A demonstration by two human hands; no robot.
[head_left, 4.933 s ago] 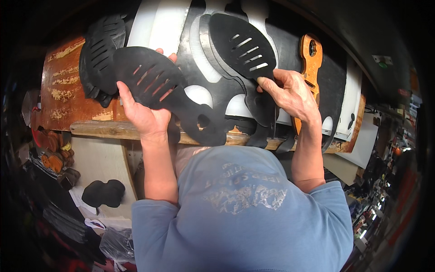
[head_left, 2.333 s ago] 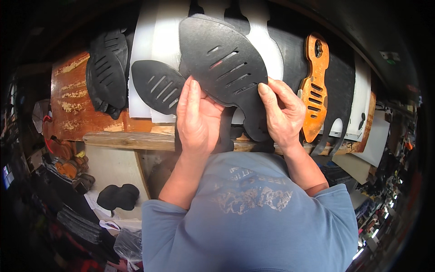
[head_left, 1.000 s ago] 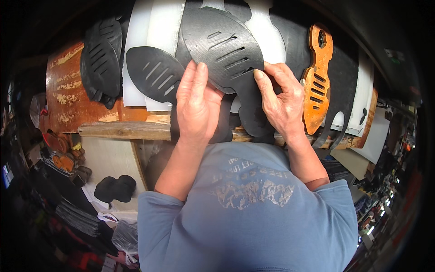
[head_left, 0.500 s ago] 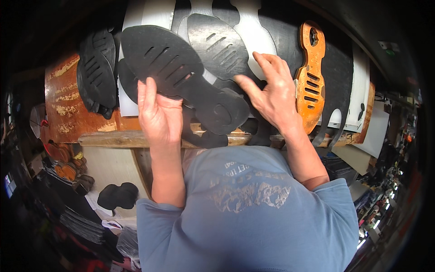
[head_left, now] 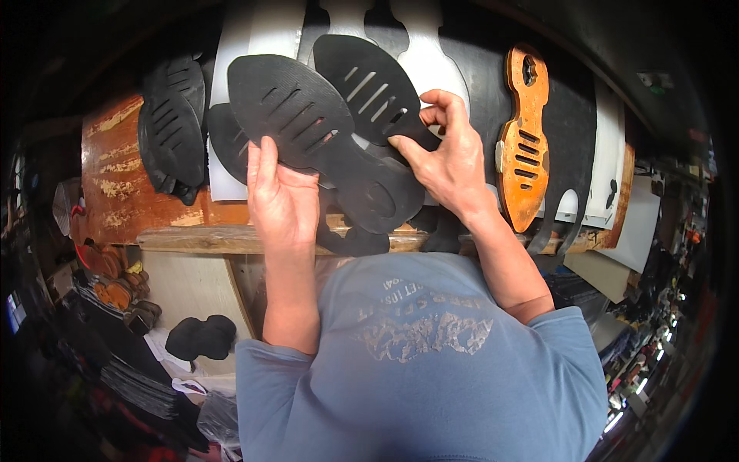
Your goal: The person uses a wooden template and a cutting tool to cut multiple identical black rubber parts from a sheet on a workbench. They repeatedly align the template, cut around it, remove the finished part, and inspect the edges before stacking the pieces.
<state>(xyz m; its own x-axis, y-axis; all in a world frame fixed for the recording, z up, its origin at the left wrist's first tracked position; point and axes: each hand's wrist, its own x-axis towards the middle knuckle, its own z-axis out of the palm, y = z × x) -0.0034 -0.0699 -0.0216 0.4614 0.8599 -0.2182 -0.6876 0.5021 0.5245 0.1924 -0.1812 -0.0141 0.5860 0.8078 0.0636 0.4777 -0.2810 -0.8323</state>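
My left hand point(head_left: 283, 189) grips the edge of a black sole-shaped cutout point(head_left: 296, 115) with several slanted slots, held up over the bench. Part of another dark piece shows behind its left edge. In my right hand point(head_left: 450, 158), a second black slotted cutout point(head_left: 373, 88) is pinched between thumb and fingers at its narrow middle. Light shows through its slots, and its lower part is hidden behind the first piece and my hand. Right of that hand lies an orange cutting die point(head_left: 526, 138) with matching slots and a small hole at the top, on a black sheet point(head_left: 573, 115).
Stacked black slotted pieces point(head_left: 173, 123) lie on the worn brown board point(head_left: 115, 154) at left. White cut-out gaps point(head_left: 435, 61) show in the black sheet at the back. A wooden edge point(head_left: 200, 239) runs along the bench front. Below left lies a black rounded piece point(head_left: 202, 337).
My right hand has closed from spread fingers onto the second slotted cutout, which is now lifted and tilted. My left hand and its cutout have shifted slightly right and down.
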